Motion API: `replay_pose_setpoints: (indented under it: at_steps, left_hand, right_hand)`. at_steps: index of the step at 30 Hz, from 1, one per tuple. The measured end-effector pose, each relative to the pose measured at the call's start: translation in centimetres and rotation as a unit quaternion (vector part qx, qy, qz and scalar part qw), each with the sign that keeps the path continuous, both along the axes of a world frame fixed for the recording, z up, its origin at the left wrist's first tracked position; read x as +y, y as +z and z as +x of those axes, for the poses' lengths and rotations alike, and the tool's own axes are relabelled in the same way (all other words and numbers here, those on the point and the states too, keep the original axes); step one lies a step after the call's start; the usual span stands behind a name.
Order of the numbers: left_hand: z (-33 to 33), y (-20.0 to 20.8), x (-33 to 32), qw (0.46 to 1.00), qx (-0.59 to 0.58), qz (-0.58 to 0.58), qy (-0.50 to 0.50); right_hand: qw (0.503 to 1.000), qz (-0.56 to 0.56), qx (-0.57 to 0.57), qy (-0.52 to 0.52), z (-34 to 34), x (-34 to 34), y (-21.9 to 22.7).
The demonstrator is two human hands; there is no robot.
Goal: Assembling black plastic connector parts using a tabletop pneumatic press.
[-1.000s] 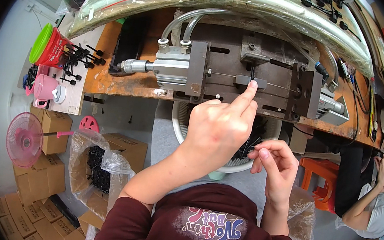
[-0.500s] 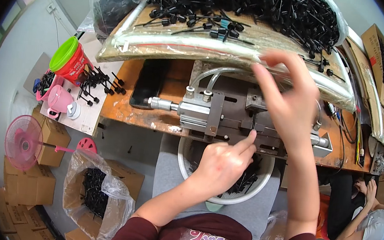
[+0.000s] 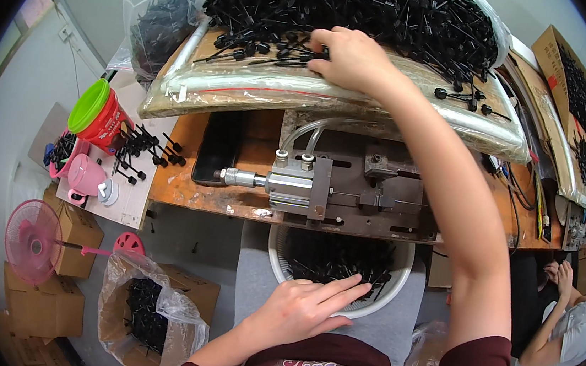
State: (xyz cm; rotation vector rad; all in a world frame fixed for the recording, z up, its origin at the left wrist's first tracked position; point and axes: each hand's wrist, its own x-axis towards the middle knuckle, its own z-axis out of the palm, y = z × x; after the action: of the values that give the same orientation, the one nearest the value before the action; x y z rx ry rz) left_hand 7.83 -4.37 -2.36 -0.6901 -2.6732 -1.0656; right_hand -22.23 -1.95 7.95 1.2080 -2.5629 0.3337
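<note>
Black stemmed parts (image 3: 368,12) crisscross by the right hand (image 3: 352,58), its grip unclear; drawing singly should limit snagging. The left hand (image 3: 303,304), fingers apart, overhangs the white basket (image 3: 407,270).

One bucket (image 3: 108,124), one jug (image 3: 83,175) and one fan (image 3: 34,245) are standing off the desk's (image 3: 172,188) left edge, one basket (image 3: 403,275) resting below its front edge.

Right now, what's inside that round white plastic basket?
Thin black parts lie in the basket, covering its bottom. The left hand hides some near rim; the dark metal machine base hides the far rim.
</note>
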Motion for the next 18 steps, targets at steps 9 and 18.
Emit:
replay_pose_setpoints:
  at_steps: [9,18]
  left_hand:
    - [1.4,-1.7,-0.2,1.0,-0.021,-0.001,-0.008]
    - [1.3,-2.0,0.6,0.999,-0.009,0.019,-0.026]
  right_hand:
    - [0.995,0.005,-0.052,0.082,-1.4,9.8,1.6]
    - [0.997,0.066,-0.048,0.003,-0.9,9.8,5.2]
